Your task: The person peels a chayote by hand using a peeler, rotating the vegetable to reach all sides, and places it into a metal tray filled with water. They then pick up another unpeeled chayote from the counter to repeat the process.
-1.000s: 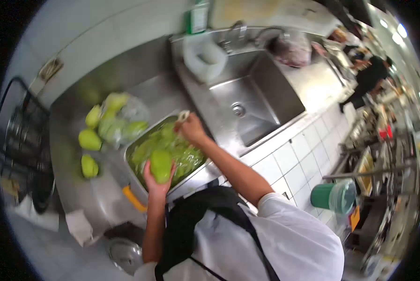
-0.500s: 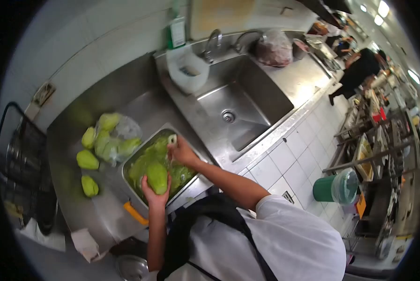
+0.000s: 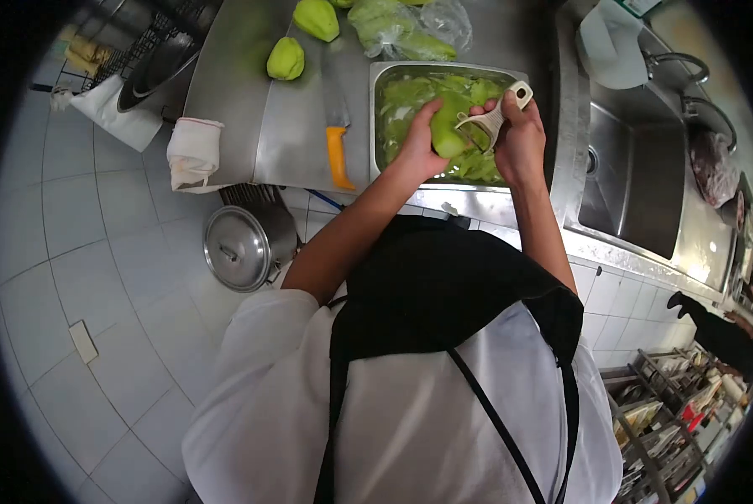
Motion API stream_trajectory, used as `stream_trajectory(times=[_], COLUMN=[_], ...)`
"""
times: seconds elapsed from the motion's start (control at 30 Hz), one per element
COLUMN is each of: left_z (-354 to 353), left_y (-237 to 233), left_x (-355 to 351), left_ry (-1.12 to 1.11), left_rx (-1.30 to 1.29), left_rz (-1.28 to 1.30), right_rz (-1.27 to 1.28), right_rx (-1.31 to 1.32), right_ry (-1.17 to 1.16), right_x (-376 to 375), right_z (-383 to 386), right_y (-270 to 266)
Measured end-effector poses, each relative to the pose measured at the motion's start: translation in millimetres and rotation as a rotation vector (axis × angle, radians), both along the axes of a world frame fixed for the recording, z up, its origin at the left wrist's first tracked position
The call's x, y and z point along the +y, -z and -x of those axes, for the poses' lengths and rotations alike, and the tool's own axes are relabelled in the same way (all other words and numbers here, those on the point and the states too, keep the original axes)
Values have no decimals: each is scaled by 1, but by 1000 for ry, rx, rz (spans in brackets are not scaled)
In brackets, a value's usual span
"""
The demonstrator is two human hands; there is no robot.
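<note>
My left hand (image 3: 421, 141) grips a green chayote (image 3: 450, 126) over a steel pan (image 3: 374, 118). Pale green peelings (image 3: 477, 171) lie in the pan. In my right hand (image 3: 521, 139) is a light-coloured vegetable peeler (image 3: 494, 120), its blade end close beside the chayote. Two loose chayotes, one nearer (image 3: 285, 59) and one farther back (image 3: 316, 18), rest on the steel counter to the left. Behind the pan is a clear plastic bag (image 3: 448, 25) with more green chayotes. A knife (image 3: 338, 155) with an orange handle lies left of the pan.
A sink basin (image 3: 624, 168) with taps is on the right, past a white plastic container (image 3: 611, 50). A folded cloth (image 3: 195, 151) sits at the counter's left corner. Below stands a lidded pot (image 3: 238, 249). Another person (image 3: 725, 336) is at far right, near loaded shelving (image 3: 670, 412).
The view has swung round, so the pan now appears upper centre. My right hand has brought the peeler up to the chayote, which is now tilted in my left hand.
</note>
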State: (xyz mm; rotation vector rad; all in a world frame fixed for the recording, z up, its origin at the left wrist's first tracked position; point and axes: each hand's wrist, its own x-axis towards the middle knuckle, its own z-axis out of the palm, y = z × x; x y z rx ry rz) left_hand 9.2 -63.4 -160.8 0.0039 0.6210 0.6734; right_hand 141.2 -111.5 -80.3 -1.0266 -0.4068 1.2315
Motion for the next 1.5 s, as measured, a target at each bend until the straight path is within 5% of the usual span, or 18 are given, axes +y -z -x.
stream_trajectory(times=[0.8, 1.0, 1.5], left_z=[-7, -5, 4], left_y=[5, 7, 15], left_x=[-10, -15, -18], left_ry=[12, 46, 31], left_rx=[-160, -147, -174], left_rz=[103, -18, -95], right_rz=[-12, -38, -13], right_rx=[-95, -301, -262], right_ry=[12, 44, 27], right_x=[-4, 3, 30], right_z=[10, 8, -4], right_y=[24, 30, 44])
